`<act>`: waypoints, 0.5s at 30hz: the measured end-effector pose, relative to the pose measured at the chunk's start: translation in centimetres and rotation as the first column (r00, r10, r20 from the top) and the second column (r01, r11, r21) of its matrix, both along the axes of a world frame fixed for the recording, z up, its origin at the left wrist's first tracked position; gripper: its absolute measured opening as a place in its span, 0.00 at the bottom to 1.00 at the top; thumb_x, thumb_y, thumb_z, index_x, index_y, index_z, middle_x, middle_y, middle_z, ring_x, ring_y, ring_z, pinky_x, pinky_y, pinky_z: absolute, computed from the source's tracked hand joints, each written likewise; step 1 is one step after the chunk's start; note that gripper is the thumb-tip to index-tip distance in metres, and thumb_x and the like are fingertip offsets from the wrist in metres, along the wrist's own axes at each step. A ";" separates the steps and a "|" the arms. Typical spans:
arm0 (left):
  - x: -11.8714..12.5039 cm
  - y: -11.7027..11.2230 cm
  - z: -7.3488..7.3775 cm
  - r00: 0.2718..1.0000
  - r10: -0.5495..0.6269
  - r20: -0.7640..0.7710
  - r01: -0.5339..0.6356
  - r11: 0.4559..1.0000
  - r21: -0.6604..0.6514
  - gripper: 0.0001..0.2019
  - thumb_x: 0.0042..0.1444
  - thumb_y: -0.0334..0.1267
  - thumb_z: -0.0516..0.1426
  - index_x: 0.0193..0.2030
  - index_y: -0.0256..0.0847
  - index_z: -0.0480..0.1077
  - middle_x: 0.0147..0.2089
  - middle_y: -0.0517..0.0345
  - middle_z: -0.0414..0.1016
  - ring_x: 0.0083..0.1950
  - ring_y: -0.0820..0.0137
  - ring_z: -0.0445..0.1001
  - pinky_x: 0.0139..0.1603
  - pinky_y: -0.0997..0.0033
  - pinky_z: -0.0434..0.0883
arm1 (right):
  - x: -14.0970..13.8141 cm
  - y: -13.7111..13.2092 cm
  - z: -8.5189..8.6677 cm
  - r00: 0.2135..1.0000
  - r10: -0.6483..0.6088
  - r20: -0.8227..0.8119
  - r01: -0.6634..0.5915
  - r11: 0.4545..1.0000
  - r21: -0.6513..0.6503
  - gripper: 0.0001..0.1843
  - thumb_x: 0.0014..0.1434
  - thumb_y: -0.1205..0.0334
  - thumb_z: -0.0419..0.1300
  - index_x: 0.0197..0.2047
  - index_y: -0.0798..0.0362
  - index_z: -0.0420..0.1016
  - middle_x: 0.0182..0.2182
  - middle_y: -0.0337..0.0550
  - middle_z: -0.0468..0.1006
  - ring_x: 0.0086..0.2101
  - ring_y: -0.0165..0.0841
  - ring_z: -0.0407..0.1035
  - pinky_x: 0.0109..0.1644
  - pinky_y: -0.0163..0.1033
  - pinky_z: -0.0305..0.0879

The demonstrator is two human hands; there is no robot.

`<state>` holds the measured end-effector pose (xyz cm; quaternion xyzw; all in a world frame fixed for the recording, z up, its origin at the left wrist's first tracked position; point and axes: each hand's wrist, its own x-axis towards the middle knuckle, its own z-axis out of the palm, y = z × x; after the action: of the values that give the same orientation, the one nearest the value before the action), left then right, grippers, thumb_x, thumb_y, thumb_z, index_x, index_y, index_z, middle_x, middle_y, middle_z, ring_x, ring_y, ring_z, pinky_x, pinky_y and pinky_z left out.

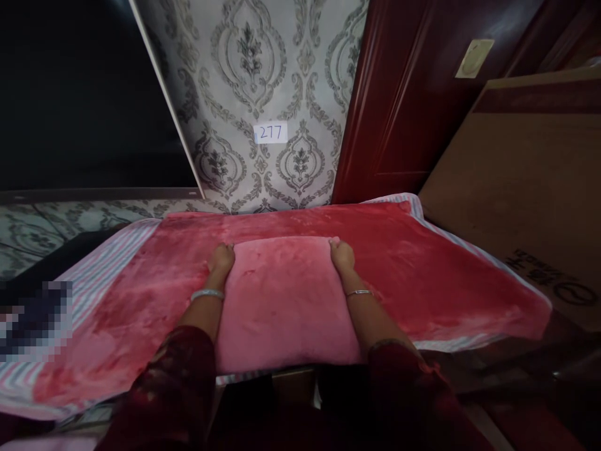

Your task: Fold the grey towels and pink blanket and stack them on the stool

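Observation:
A pink plush cloth, towel-like (286,300), lies spread over a larger red plush blanket (446,275). My left hand (221,258) is closed on the cloth's far left corner. At the far right corner, my right hand (342,255) pinches the same cloth, a bit of its edge showing above the fingers. Between my forearms the cloth looks nearly flat, with its near edge close to my body. Striped fabric borders the red blanket at its left and right.
A large dark screen (89,100) stands at the back left. Behind is patterned wallpaper (248,56) with a paper label (270,132) reading 277. A dark red door or panel (404,94) and a big cardboard box (526,169) are on the right. Something pixelated covers the left edge.

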<state>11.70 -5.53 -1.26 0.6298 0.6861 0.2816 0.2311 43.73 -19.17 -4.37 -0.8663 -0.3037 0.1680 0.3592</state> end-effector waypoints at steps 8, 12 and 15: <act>-0.2 0.5 -1.5 0.984 0.025 -0.176 -0.032 0.999 -0.032 0.20 0.69 0.43 0.48 0.55 0.33 0.75 0.56 0.26 0.77 0.60 0.43 0.76 0.56 0.45 0.71 | 0.6 0.3 -1.3 0.994 -0.007 0.105 0.011 0.999 -0.039 0.25 0.72 0.51 0.51 0.59 0.58 0.77 0.52 0.67 0.80 0.53 0.50 0.76 0.52 0.46 0.69; -0.3 0.6 -1.4 0.984 0.031 -0.176 -0.036 0.999 -0.027 0.20 0.69 0.44 0.49 0.54 0.33 0.75 0.56 0.26 0.77 0.59 0.41 0.76 0.56 0.43 0.71 | 0.4 0.2 -1.3 0.994 -0.002 0.106 0.005 1.000 -0.026 0.26 0.73 0.50 0.49 0.59 0.59 0.77 0.52 0.67 0.80 0.53 0.49 0.76 0.52 0.46 0.69; -0.5 0.4 -1.3 0.989 0.032 -0.148 -0.034 0.999 -0.008 0.20 0.68 0.44 0.50 0.54 0.33 0.75 0.57 0.27 0.77 0.61 0.41 0.75 0.58 0.43 0.70 | 0.2 0.0 -1.1 0.996 -0.011 0.089 0.012 1.000 -0.008 0.26 0.72 0.49 0.50 0.58 0.58 0.78 0.52 0.65 0.80 0.53 0.48 0.75 0.53 0.45 0.69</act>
<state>11.20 -5.11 -2.59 0.6362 0.7131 0.2343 0.1784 43.98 -19.21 -5.50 -0.8762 -0.3137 0.1286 0.3425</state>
